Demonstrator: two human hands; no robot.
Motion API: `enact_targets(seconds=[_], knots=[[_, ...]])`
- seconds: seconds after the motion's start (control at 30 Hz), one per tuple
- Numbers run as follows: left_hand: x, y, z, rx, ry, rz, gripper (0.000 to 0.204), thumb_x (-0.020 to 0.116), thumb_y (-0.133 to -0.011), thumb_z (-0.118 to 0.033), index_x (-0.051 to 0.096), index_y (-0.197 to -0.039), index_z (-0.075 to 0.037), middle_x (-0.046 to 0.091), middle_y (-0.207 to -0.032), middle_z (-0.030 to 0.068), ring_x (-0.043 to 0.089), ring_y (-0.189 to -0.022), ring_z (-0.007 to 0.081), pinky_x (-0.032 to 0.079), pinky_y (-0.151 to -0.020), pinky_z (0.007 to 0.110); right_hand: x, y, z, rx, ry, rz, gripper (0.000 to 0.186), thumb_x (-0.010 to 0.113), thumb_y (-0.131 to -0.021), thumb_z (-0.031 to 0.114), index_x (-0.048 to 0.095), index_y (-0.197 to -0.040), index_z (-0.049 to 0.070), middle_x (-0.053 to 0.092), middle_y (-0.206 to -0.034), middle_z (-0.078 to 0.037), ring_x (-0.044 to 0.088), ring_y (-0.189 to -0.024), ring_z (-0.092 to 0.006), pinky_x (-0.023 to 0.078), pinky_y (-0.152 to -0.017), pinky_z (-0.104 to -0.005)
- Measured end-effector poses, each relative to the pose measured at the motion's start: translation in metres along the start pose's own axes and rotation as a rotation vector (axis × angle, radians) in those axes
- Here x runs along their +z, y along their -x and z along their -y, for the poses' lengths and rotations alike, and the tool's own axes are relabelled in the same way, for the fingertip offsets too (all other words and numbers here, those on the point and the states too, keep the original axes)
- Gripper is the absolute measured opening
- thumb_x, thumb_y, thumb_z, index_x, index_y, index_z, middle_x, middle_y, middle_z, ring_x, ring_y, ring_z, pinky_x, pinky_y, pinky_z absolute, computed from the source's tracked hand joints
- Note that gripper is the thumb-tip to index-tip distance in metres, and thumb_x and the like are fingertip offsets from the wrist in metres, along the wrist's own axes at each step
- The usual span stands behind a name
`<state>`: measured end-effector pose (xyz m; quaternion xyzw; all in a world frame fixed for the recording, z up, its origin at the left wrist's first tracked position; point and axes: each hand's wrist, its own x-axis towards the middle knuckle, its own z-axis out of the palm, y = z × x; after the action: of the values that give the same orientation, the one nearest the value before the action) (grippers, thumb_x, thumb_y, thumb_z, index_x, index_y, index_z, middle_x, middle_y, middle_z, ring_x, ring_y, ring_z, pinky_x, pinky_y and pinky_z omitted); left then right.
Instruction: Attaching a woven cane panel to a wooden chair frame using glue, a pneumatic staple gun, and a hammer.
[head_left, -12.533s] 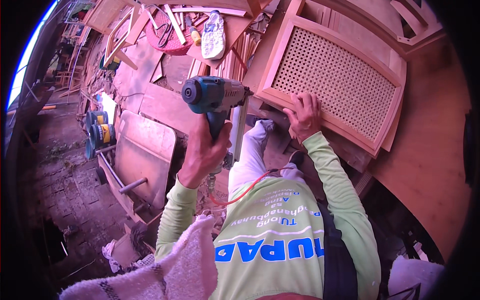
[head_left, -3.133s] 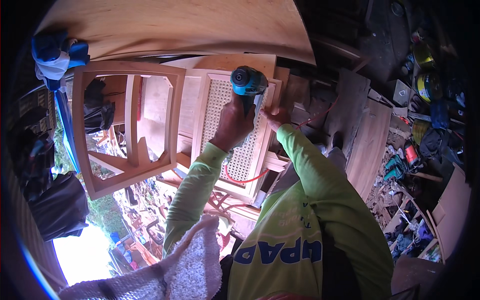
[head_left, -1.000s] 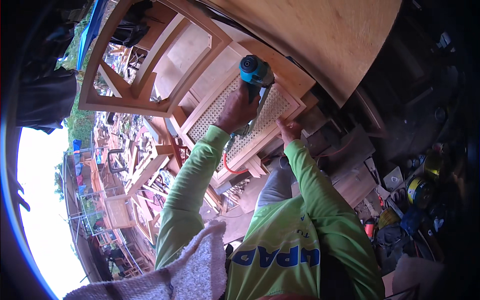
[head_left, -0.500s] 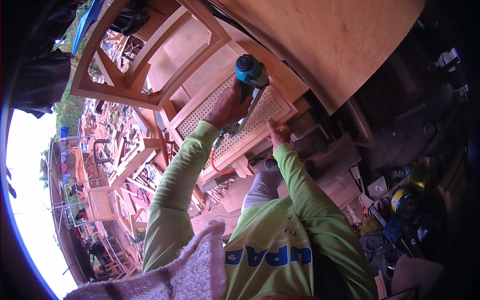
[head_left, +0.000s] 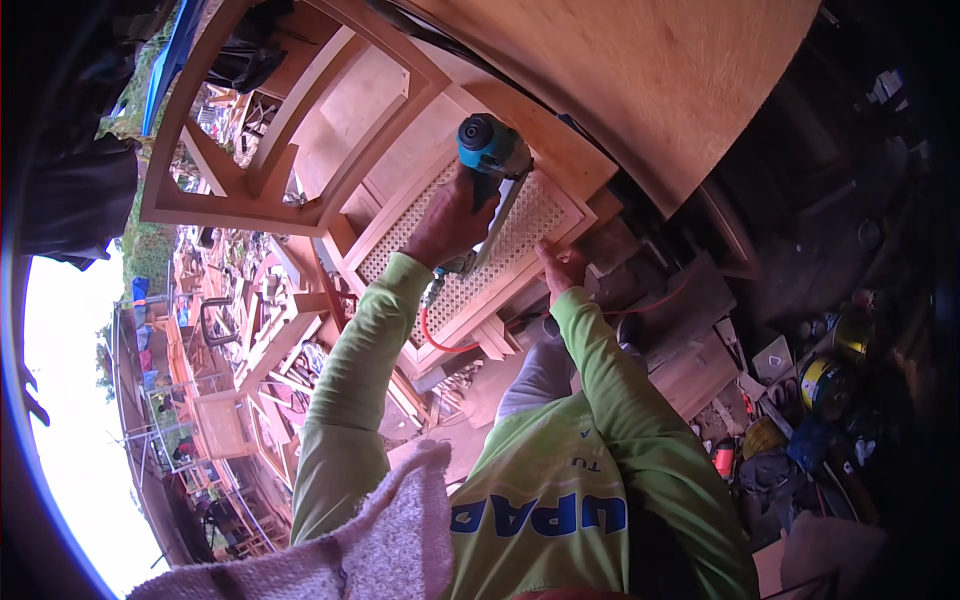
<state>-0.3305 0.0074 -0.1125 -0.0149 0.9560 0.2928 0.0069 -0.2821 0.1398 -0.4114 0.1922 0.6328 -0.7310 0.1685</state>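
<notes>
My left hand (head_left: 448, 220) grips a teal nail gun (head_left: 490, 145) by its handle, with a red hose curving down from it. The gun is over the upper part of a pale cane panel (head_left: 524, 222) set in a wooden frame (head_left: 440, 332). At that frame's near right edge, my right hand (head_left: 562, 268) holds the wood with bent fingers. Whether the gun's nose touches the panel is hidden under its body.
An openwork wooden frame (head_left: 166, 205) stands at the upper left. A large curved plywood sheet (head_left: 690, 90) spans the upper right. Scrap wood and furniture lie at left; cans (head_left: 830, 385) and tools crowd the dark lower right. Dark cloth (head_left: 75, 195) hangs at far left.
Since the oldest frame, my view has turned and the nail gun has moved over the cane panel. In the last second both hands stay nearly still, with only slight view shift.
</notes>
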Motion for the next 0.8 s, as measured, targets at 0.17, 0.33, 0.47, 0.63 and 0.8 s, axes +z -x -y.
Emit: enact_targets(seconds=[0.17, 0.33, 0.47, 0.63, 0.8], knots=[[0.006, 0.018, 0.009, 0.071, -0.01, -0.114, 0.055, 0.072, -0.095, -0.016, 0.045, -0.141, -0.003, 0.071, -0.088, 0.0239, 0.07, -0.078, 0.0434, 0.055, -0.071, 0.051, -0.009, 0.023, 0.046, 0.172, -0.049, 0.061, 0.043, 0.091, -0.085, 0.027, 0.061, -0.105, 0.002, 0.063, -0.101, -0.01, 0.066, -0.082, -0.0208, 0.064, -0.069, -0.0419], [-0.021, 0.062, 0.013, -0.23, 0.261, -0.211, 0.054, 0.072, -0.095, -0.016, 0.045, -0.141, -0.004, 0.071, -0.085, 0.0227, 0.072, -0.073, 0.0414, 0.055, -0.066, 0.05, -0.035, 0.025, 0.075, 0.207, -0.094, 0.171, 0.05, 0.087, -0.089, 0.026, 0.053, -0.113, -0.002, 0.059, -0.109, -0.013, 0.065, -0.096, -0.0248, 0.063, -0.086, -0.0454], [-0.062, 0.118, -0.01, -0.442, 0.473, -0.335, 0.04, 0.072, -0.101, -0.016, 0.05, -0.131, -0.002, 0.066, -0.082, 0.0076, 0.066, -0.061, 0.0151, 0.054, -0.054, 0.031, -0.077, 0.053, 0.154, -1.028, 0.687, 0.243, 0.032, 0.078, -0.09, 0.012, 0.058, -0.113, 0.002, 0.057, -0.117, -0.02, 0.057, -0.104, -0.0405, 0.048, -0.092, -0.0524], [-0.06, 0.217, -0.021, -0.628, 0.653, -0.792, 0.031, 0.07, -0.103, -0.015, 0.054, -0.126, -0.002, 0.07, -0.096, 0.0077, 0.063, -0.059, 0.0127, 0.05, -0.051, 0.027, -0.044, 0.048, 0.159, -1.384, 0.907, 0.714, 0.057, 0.084, -0.082, 0.022, 0.06, -0.129, 0.002, 0.058, -0.128, -0.017, 0.054, -0.12, -0.0405, 0.045, -0.105, -0.0551], [-0.032, 0.312, -0.065, -0.814, 0.669, -1.05, 0.036, 0.067, -0.105, -0.024, 0.055, -0.131, -0.003, 0.075, -0.124, 0.0158, 0.06, -0.06, 0.0098, 0.052, -0.053, 0.026, -0.014, 0.042, 0.147, -1.459, 0.948, 1.074, 0.069, 0.088, -0.073, 0.03, 0.059, -0.13, 0.004, 0.055, -0.129, -0.013, 0.052, -0.123, -0.0368, 0.04, -0.109, -0.0524]])
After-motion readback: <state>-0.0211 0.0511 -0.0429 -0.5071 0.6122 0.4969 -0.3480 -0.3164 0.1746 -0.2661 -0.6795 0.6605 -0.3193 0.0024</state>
